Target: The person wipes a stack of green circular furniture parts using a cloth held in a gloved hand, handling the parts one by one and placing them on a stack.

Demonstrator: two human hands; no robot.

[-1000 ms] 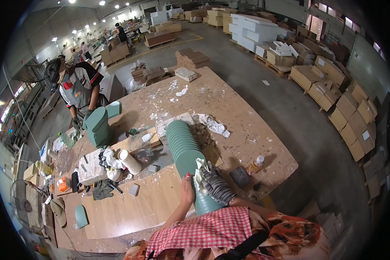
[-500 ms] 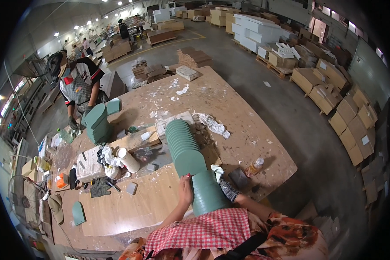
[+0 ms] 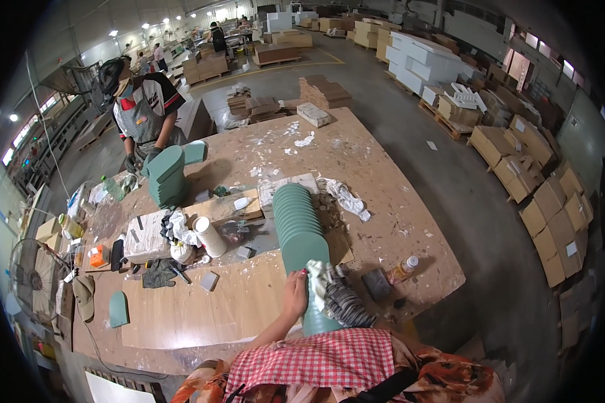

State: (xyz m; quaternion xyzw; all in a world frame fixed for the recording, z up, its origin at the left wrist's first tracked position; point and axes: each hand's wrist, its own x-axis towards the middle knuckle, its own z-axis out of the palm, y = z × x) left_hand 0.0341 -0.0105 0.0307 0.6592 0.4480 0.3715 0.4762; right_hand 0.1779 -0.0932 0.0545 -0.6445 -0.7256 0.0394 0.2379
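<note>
Though blurred, shirt lettering (image 3: 156,102) beyond straight left fingers (image 3: 298,279) on green boards (image 3: 305,248) and right fingers (image 3: 339,285) round cloth (image 3: 318,277).

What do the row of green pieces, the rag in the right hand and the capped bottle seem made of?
Green pieces: perhaps painted board or plastic; smooth, evenly coloured, softly sheened.
Rag in the right hand: likely cloth, matt; limp and creased.
Bottle: probably plastic, glossy; amber body looks see-through, though glass remains possible.
</note>
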